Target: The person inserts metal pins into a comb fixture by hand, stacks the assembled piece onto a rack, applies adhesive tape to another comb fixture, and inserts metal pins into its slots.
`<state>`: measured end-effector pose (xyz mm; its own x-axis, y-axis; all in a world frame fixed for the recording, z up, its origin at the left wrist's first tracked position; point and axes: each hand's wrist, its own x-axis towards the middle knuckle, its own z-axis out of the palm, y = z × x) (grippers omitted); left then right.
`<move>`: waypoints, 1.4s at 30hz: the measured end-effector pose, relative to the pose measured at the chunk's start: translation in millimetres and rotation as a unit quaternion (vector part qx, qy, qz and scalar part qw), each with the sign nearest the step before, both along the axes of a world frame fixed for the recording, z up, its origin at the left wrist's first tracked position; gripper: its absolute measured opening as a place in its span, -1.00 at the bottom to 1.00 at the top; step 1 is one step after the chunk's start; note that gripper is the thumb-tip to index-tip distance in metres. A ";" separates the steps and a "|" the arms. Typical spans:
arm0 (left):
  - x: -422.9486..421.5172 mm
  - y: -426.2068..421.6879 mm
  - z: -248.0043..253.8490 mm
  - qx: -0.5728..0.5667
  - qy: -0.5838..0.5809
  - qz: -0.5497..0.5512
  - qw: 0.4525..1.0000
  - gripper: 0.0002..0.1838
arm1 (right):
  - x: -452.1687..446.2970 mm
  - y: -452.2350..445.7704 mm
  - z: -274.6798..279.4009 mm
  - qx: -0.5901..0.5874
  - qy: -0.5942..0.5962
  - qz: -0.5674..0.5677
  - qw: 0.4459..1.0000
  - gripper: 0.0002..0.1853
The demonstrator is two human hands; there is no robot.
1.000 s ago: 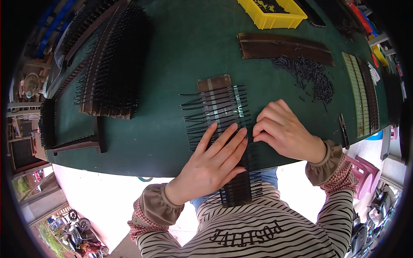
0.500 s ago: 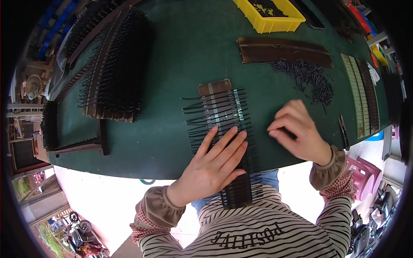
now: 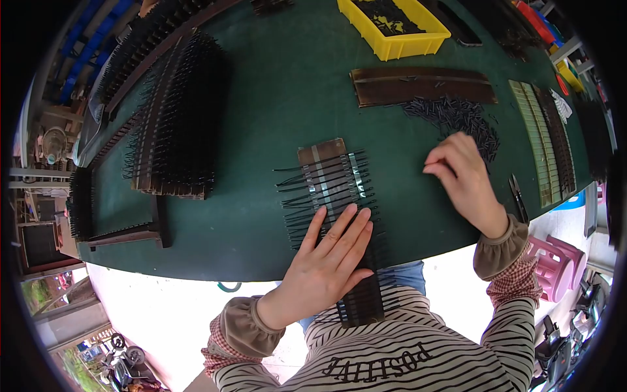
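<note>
A long narrow brown board lies from the green table's edge toward my lap. Thin black wire-like strips lie crosswise in rows along it, with shiny clear tape running over them. My left hand rests flat on the strips, fingers stretched out and slightly spread. To the right, my right hand is raised over the table with thumb and index finger pinched together. Anything between those fingertips is too small to make out. Just beyond it lies a heap of short black tube-like pieces.
Behind the heap lies another brown board, and a yellow bin with dark pieces stands farther back. A dark pointed tool lies at right, near a pale green slatted panel. Stacked boards full of black strips fill the left.
My right hand has moved slightly to the right and away from the board, toward the heap. My left hand stays flat on the strips. The whole view has shifted slightly.
</note>
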<state>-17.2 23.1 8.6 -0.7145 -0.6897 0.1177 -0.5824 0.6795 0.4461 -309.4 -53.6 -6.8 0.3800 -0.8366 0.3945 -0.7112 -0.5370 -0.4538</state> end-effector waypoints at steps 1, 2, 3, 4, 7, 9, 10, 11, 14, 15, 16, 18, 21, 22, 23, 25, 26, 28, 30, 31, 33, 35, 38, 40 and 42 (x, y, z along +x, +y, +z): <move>-0.2 -0.6 2.1 0.005 -0.001 -0.003 1.000 -0.19 | 8.5 2.4 -0.4 0.008 -0.026 0.025 0.999 -0.83; 0.1 -2.6 5.0 0.009 -0.003 -0.006 1.000 -0.20 | 15.1 3.5 -3.3 -0.002 -0.013 0.087 0.996 -0.82; 0.8 -5.3 6.6 0.012 -0.003 -0.009 1.000 -0.21 | 18.5 5.4 -4.0 0.002 -0.015 0.087 0.996 -0.82; 2.3 -7.9 6.8 0.014 0.000 -0.017 1.000 -0.21 | 21.6 7.8 -4.3 0.006 -0.018 0.088 0.996 -0.82; 6.2 -12.2 4.7 0.014 0.015 -0.023 1.000 -0.23 | 19.6 6.4 0.5 0.042 -0.027 0.078 0.996 -0.84; 5.3 -11.9 -0.4 0.008 0.030 -0.015 0.999 -0.25 | 18.3 4.5 5.3 0.057 -0.019 0.083 0.995 -0.85; 5.7 -11.6 -2.1 0.006 0.035 -0.014 0.999 -0.25 | 18.5 4.2 6.9 0.057 -0.008 0.094 0.994 -0.86; 6.0 -11.4 -3.5 0.004 0.040 -0.014 0.999 -0.26 | 19.0 4.6 7.2 0.057 0.003 0.104 0.993 -0.86; 5.5 -11.0 -4.4 -0.001 0.041 -0.014 0.999 -0.28 | 33.5 13.3 5.5 0.065 -0.006 0.157 0.985 -0.86; 5.3 -11.3 -4.3 -0.003 0.039 -0.013 0.999 -0.28 | 37.0 15.5 4.8 0.058 0.003 0.160 0.985 -0.86; 5.3 -11.4 -4.5 -0.003 0.039 -0.013 0.999 -0.28 | 40.1 17.1 4.3 0.051 0.012 0.163 0.985 -0.85; 5.1 -10.8 -4.9 -0.003 0.039 -0.013 0.999 -0.27 | 44.9 18.2 3.3 0.048 0.016 0.172 0.984 -0.85; 4.9 -10.8 -4.4 0.000 0.036 -0.013 0.999 -0.27 | 48.4 19.2 1.8 0.061 -0.003 0.180 0.982 -0.84; 4.7 -10.8 -4.4 0.000 0.036 -0.014 0.999 -0.27 | 49.4 18.9 1.0 0.063 -0.012 0.179 0.982 -0.84; 4.6 -10.8 -4.3 0.000 0.034 -0.013 0.999 -0.26 | 50.2 18.6 0.3 0.064 -0.022 0.178 0.982 -0.84; 4.9 -10.8 -4.3 -0.001 0.033 -0.012 0.999 -0.26 | 51.3 19.6 -0.9 0.063 -0.021 0.175 0.982 -0.84; 4.7 -10.9 -4.5 -0.002 0.034 -0.012 0.999 -0.26 | 51.3 20.2 -1.4 0.062 -0.020 0.173 0.983 -0.84; 4.3 -11.2 -4.8 -0.002 0.035 -0.013 0.999 -0.26 | 52.1 20.4 -1.9 0.059 -0.023 0.170 0.983 -0.83; 4.6 -11.0 -4.8 -0.001 0.036 -0.012 0.999 -0.26 | 51.6 19.9 -1.2 0.069 -0.038 0.167 0.983 -0.83; 5.1 -11.0 -4.8 0.002 0.039 -0.012 0.999 -0.26 | 49.5 18.9 1.2 0.079 -0.051 0.166 0.982 -0.82; 6.2 -11.2 -5.0 0.008 0.044 -0.011 0.999 -0.26 | 41.1 14.6 7.1 0.072 -0.062 0.131 0.987 -0.80; 7.6 -11.4 -5.5 0.011 0.061 -0.002 0.998 -0.25 | 22.1 8.0 12.8 0.037 -0.055 0.063 0.996 -0.77; 9.0 -12.9 -5.3 0.015 0.068 0.012 0.997 -0.24 | -13.7 -1.7 16.0 -0.021 0.040 -0.065 0.997 -0.73; 7.2 -15.0 -4.4 0.017 0.058 0.012 0.998 -0.22 | -36.3 -4.7 6.3 0.056 0.005 -0.089 0.994 -0.74; 4.5 -16.5 -3.3 0.019 0.034 0.002 0.999 -0.21 | -47.1 -8.7 4.2 0.081 0.030 -0.091 0.992 -0.76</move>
